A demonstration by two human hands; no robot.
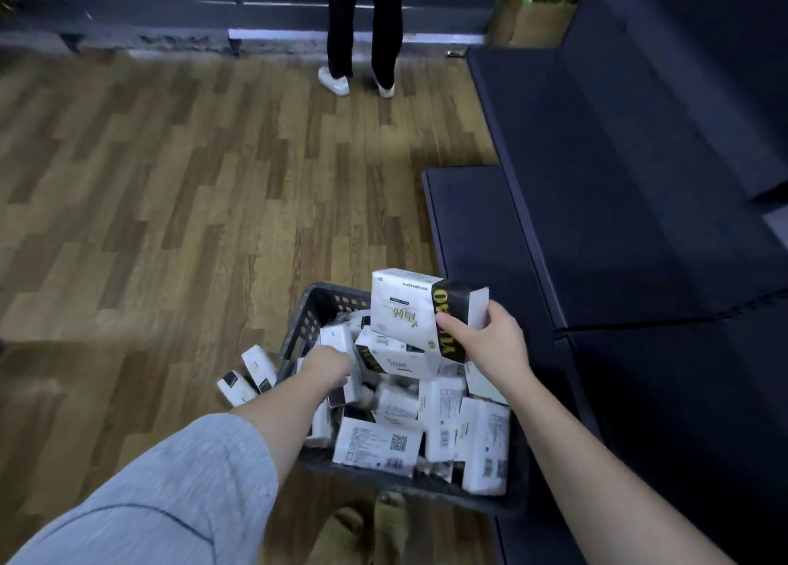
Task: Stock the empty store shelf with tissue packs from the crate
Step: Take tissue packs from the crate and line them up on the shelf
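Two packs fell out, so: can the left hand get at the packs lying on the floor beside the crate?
Probably yes. The left hand is just inside the crate, and the two floor packs lie bare on the wood right beside it, nothing covering them.

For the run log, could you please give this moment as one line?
right hand: holds pack above crate | left hand: reaching into crate | shelf: bare

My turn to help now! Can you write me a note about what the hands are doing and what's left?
Right hand: holds one tissue pack lifted above the crate.
Left hand: reaching into the crate among the packs; grip unclear.
Crate: on the floor, nearly full of packs. Two packs lie on the floor to its left.
Shelf: dark, to the right, no packs on it.
Done: nothing shelved. Left: shelve everything.
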